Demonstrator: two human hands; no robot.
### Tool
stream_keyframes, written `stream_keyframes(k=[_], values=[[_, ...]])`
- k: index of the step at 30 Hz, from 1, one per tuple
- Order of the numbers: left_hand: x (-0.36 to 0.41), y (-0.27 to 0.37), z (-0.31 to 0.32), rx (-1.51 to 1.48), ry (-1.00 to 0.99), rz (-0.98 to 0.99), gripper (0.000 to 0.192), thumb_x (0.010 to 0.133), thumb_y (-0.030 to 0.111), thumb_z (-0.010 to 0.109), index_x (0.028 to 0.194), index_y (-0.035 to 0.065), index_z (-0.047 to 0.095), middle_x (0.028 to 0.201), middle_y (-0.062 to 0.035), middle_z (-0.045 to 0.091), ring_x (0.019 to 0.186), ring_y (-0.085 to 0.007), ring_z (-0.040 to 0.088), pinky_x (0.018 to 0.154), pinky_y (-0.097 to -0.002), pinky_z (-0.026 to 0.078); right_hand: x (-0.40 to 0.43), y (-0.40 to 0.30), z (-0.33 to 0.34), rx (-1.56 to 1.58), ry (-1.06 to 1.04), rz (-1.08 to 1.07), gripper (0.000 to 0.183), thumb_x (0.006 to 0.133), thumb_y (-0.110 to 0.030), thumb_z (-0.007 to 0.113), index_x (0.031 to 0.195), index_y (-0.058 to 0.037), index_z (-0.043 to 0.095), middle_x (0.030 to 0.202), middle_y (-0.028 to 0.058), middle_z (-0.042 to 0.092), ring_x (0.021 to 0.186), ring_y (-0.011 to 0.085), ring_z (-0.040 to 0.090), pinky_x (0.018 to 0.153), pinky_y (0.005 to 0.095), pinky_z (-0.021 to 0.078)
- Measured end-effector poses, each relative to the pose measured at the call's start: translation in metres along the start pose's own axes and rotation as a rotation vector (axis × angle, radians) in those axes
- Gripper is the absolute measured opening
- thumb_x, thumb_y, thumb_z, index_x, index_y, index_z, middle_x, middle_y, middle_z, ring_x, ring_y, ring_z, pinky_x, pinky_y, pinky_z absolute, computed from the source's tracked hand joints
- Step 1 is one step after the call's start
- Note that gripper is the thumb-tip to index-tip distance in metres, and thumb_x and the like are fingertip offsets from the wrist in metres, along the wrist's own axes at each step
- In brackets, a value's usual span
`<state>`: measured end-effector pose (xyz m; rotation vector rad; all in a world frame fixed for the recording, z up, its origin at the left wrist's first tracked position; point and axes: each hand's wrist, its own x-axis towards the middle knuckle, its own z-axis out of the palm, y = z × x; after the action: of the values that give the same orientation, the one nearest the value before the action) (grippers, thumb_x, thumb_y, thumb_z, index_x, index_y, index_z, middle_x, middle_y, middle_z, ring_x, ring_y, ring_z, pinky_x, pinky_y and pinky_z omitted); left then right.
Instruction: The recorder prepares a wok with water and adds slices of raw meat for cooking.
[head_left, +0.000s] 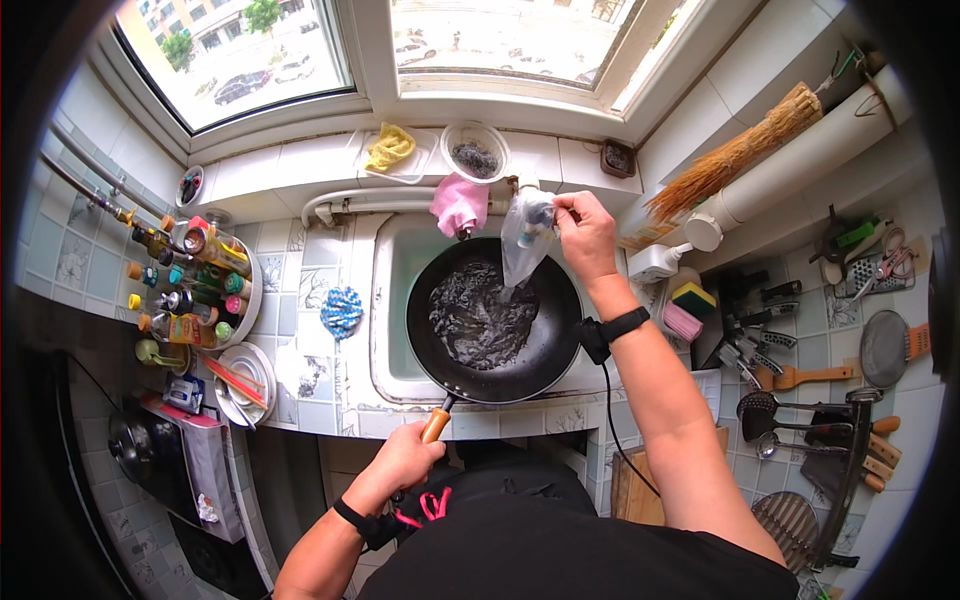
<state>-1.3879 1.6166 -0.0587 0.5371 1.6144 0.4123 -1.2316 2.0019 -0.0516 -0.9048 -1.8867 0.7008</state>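
Observation:
My left hand (403, 457) grips the orange-brown handle (436, 425) of a black wok (553, 330) from below. The wok rests over the sink (385, 337), covering much of its basin. Rippling water (480, 315) lies in the wok. Above its far side hangs a clear plastic sleeve (521, 251) at the faucet, with water running from its lower end. My right hand (585, 229) pinches the sleeve's upper right side; whether it also holds a faucet lever is hidden. A pink cloth (459, 204) hangs just left of the sleeve.
A steel-wool bowl (475, 154) and yellow cloth (390, 148) sit on the sill. A blue-white scrubber (342, 313) lies left of the sink. Bottles (202, 285) and stacked plates (244, 379) stand farther left. Sponges (694, 298), a straw brush (742, 150) and hanging utensils (799, 420) are right.

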Motion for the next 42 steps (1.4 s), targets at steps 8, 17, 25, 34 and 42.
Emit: stream_keyframes(k=[8,17,25,34,42], values=[[0.006,-0.008,0.001,-0.01,0.003,0.006,0.02,0.093,0.014,0.064,0.105,-0.0017,0.061,0.062,-0.0035,0.058,0.046,-0.0142,0.057,0.043,-0.0328,0.045,0.003,0.001,-0.002,-0.101,-0.105,0.103,0.01,0.092,-0.002,0.07,0.101,-0.0032,0.073,0.097,0.0053,0.068,0.072,0.0137,0.065,0.07,0.0296,0.055],[0.01,-0.014,0.003,-0.035,0.002,0.009,0.019,0.092,0.015,0.065,0.1,-0.0011,0.06,0.063,-0.004,0.059,0.046,-0.0147,0.057,0.044,-0.033,0.046,0.019,0.014,-0.014,0.01,-0.259,0.061,0.013,0.088,-0.002,0.07,0.1,-0.0036,0.075,0.095,0.0079,0.069,0.073,0.0168,0.065,0.069,0.0319,0.0539],[0.005,-0.008,0.003,-0.054,0.012,-0.005,0.011,0.093,0.012,0.063,0.094,0.0016,0.058,0.059,-0.0011,0.055,0.044,-0.0128,0.053,0.041,-0.0317,0.042,0.003,0.0,-0.01,-0.012,-0.105,-0.158,0.009,0.084,0.005,0.07,0.09,-0.002,0.071,0.093,0.0096,0.069,0.072,0.0168,0.065,0.067,0.0296,0.0541],[0.013,-0.009,0.005,-0.017,0.021,-0.016,0.017,0.091,0.015,0.063,0.098,-0.0012,0.061,0.061,-0.0044,0.058,0.046,-0.0149,0.057,0.043,-0.0337,0.045,0.005,0.004,-0.01,-0.017,-0.172,-0.021,0.016,0.083,0.0,0.07,0.098,-0.003,0.067,0.093,0.0078,0.065,0.073,0.0174,0.067,0.069,0.0306,0.0564],[0.02,-0.018,0.009,-0.039,0.038,-0.008,0.016,0.091,0.014,0.062,0.097,-0.0014,0.061,0.061,-0.0049,0.058,0.045,-0.0155,0.057,0.042,-0.0343,0.045,0.002,-0.024,-0.013,-0.16,-0.236,0.064,0.034,0.083,-0.021,0.078,0.112,-0.0082,0.066,0.105,0.0075,0.063,0.082,0.0212,0.068,0.08,0.0375,0.057]])
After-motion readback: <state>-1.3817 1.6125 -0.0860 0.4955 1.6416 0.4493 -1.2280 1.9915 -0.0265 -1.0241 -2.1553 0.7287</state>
